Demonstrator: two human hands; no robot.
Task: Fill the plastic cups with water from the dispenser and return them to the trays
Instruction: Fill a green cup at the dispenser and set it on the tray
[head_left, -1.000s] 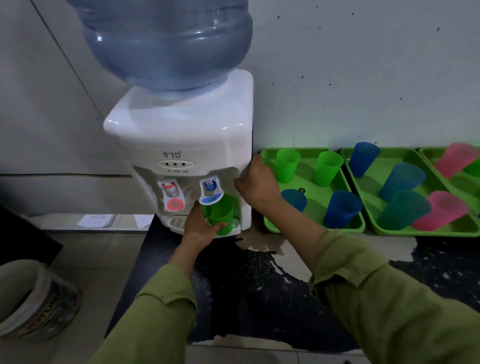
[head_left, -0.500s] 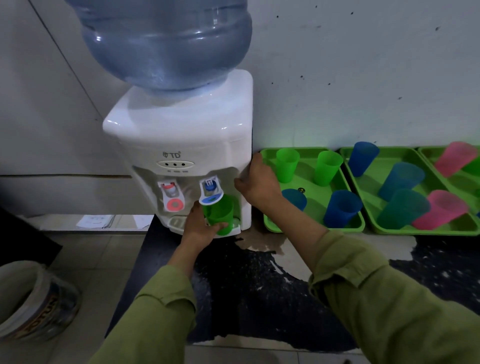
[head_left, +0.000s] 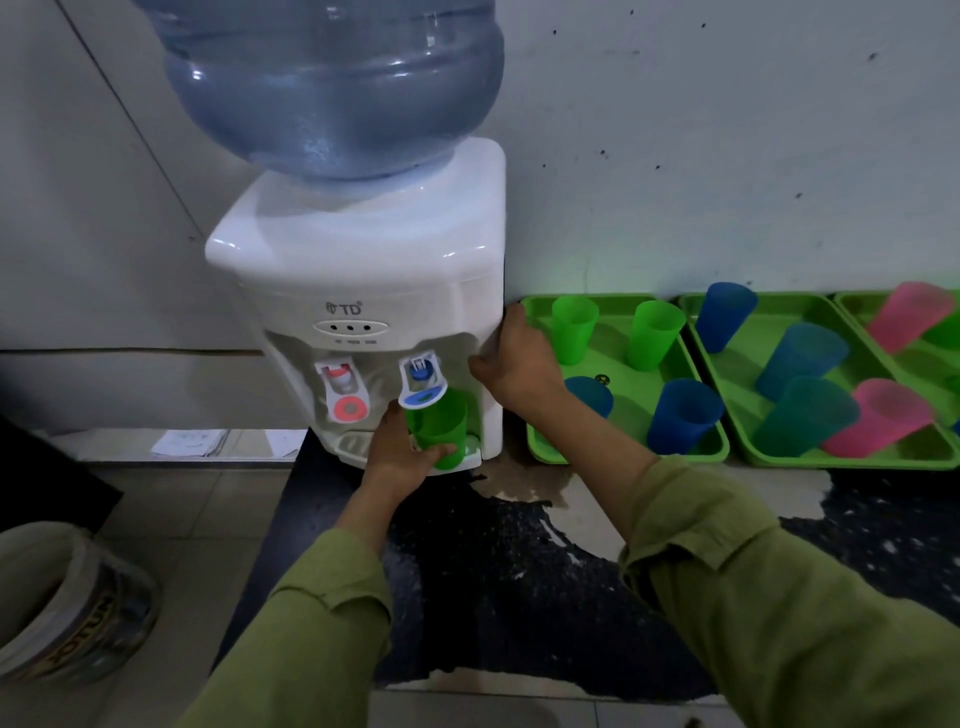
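A white water dispenser (head_left: 363, 260) with a blue bottle on top stands on a dark counter. My left hand (head_left: 400, 457) grips a green cup (head_left: 441, 426) from below and holds it upright on the drip tray, under the blue tap (head_left: 422, 387). My right hand (head_left: 511, 358) holds the dispenser's front right corner, thumb on the front face and fingers on the side wall. Right of it lies a green tray (head_left: 696, 454) with two green cups (head_left: 574, 327) and two blue cups (head_left: 683, 415). I cannot see the water level in the held cup.
Two more green trays (head_left: 779, 460) to the right hold blue, teal and pink cups. A red tap (head_left: 343, 389) sits left of the blue one. The counter (head_left: 519, 597) is dark and worn. A bucket (head_left: 67, 608) stands on the floor at the lower left.
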